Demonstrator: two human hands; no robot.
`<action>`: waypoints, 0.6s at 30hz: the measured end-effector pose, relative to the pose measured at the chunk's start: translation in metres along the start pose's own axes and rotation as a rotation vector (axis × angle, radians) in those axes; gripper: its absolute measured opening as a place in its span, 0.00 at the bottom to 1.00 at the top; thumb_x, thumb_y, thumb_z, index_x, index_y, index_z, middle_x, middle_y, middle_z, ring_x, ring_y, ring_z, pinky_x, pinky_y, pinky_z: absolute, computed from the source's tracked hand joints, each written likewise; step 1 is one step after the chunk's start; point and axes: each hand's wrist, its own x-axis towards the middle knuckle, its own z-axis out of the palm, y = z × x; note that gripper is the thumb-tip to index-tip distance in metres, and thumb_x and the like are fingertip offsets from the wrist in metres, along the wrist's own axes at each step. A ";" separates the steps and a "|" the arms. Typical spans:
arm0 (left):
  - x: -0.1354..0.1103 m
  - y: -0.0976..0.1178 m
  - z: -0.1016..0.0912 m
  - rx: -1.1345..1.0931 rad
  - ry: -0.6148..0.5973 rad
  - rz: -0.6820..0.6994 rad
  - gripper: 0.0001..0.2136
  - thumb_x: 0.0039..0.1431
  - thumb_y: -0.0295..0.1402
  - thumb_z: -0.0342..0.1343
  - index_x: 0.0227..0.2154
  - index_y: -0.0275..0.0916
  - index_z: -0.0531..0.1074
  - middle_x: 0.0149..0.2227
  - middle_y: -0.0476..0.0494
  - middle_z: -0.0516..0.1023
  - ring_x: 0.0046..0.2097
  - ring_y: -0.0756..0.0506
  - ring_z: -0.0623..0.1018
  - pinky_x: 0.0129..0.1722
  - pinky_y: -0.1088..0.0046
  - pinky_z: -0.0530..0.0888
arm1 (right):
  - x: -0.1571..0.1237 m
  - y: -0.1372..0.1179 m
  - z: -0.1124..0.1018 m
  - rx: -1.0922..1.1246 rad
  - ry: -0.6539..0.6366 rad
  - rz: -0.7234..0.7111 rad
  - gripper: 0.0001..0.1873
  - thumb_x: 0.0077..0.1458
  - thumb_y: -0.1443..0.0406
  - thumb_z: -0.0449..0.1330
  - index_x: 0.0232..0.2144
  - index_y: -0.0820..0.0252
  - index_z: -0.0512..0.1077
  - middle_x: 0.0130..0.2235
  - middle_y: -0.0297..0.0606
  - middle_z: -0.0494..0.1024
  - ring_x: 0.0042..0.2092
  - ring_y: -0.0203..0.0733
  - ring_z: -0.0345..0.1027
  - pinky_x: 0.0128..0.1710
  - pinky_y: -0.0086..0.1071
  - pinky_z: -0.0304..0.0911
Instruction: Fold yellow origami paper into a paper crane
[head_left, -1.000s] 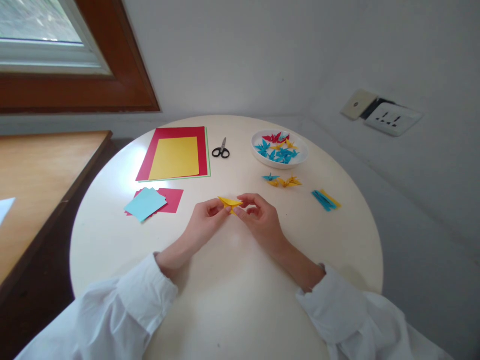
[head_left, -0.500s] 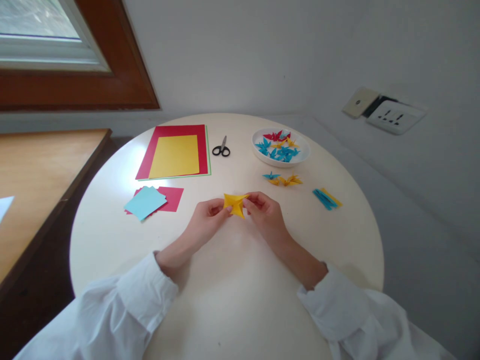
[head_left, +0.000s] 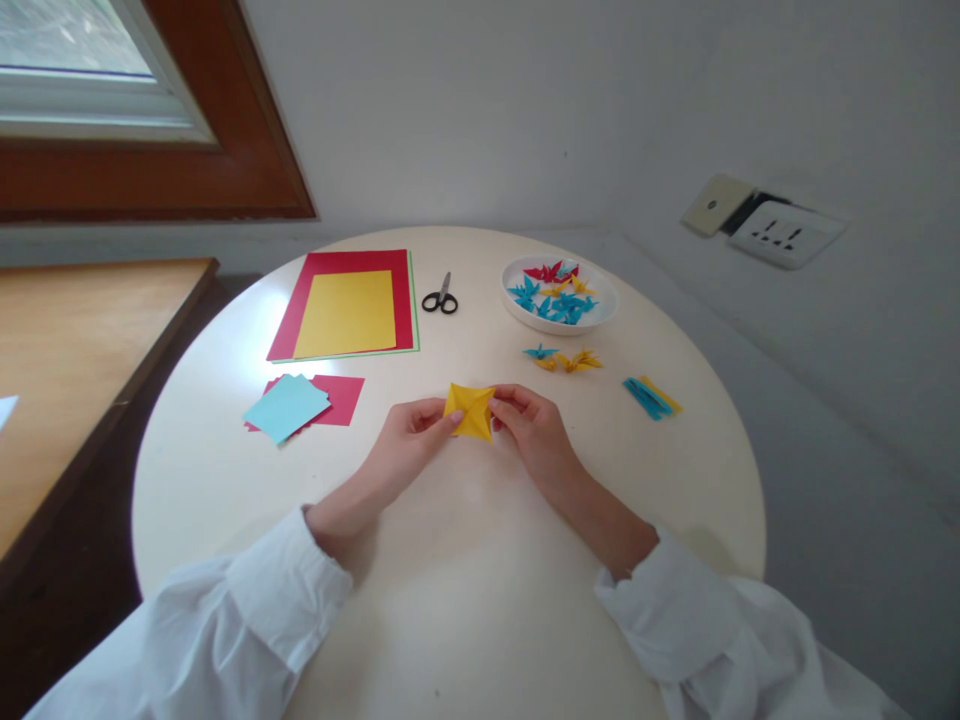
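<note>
A small folded yellow paper (head_left: 469, 410) is held just above the round cream table (head_left: 450, 580), near its middle. My left hand (head_left: 409, 440) pinches its left side. My right hand (head_left: 534, 432) pinches its right side. The paper shows a creased, roughly square face turned up toward me. Both sleeves are white.
At the back left lie large red and yellow sheets (head_left: 349, 310). Small light blue and red squares (head_left: 296, 403) lie to the left, black scissors (head_left: 440, 298) behind. A white dish (head_left: 559, 295) of folded paper cranes, loose cranes (head_left: 564, 358) and folded strips (head_left: 651, 396) sit at right. A wooden desk (head_left: 67, 350) stands left.
The yellow paper was a flat thin wedge between my fingers; it has been opened and turned so a wider square face shows. Both hands stayed close together.
</note>
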 end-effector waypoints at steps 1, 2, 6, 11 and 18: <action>0.000 0.000 0.000 -0.003 -0.005 0.002 0.15 0.55 0.42 0.54 0.37 0.36 0.77 0.35 0.42 0.79 0.36 0.45 0.76 0.40 0.69 0.72 | 0.000 0.000 0.000 0.001 -0.001 0.001 0.08 0.38 0.64 0.62 0.25 0.60 0.73 0.24 0.31 0.73 0.25 0.32 0.62 0.27 0.29 0.58; 0.000 0.000 0.000 -0.001 -0.006 0.003 0.15 0.55 0.42 0.54 0.36 0.36 0.77 0.35 0.42 0.79 0.36 0.45 0.76 0.40 0.69 0.72 | 0.000 0.000 0.000 0.001 -0.002 0.003 0.08 0.38 0.64 0.62 0.25 0.60 0.73 0.24 0.31 0.74 0.25 0.32 0.62 0.27 0.29 0.58; 0.000 0.002 0.000 0.009 0.013 -0.008 0.15 0.54 0.43 0.55 0.32 0.36 0.78 0.31 0.43 0.79 0.34 0.45 0.76 0.36 0.69 0.72 | -0.002 -0.002 0.000 -0.014 -0.007 0.007 0.09 0.39 0.64 0.61 0.27 0.61 0.75 0.25 0.33 0.76 0.26 0.33 0.64 0.28 0.29 0.60; 0.001 0.000 0.000 -0.086 -0.006 -0.027 0.14 0.52 0.42 0.58 0.30 0.35 0.78 0.29 0.43 0.79 0.34 0.45 0.75 0.37 0.69 0.71 | -0.001 -0.001 -0.001 -0.066 -0.008 0.015 0.15 0.41 0.63 0.60 0.34 0.62 0.77 0.28 0.34 0.78 0.28 0.35 0.67 0.30 0.31 0.62; 0.003 -0.002 0.000 -0.264 -0.025 -0.041 0.12 0.53 0.38 0.58 0.34 0.36 0.79 0.36 0.42 0.79 0.40 0.46 0.74 0.43 0.70 0.68 | -0.004 0.002 0.001 -0.093 -0.065 -0.036 0.17 0.43 0.57 0.62 0.35 0.60 0.76 0.32 0.36 0.79 0.34 0.40 0.70 0.33 0.33 0.64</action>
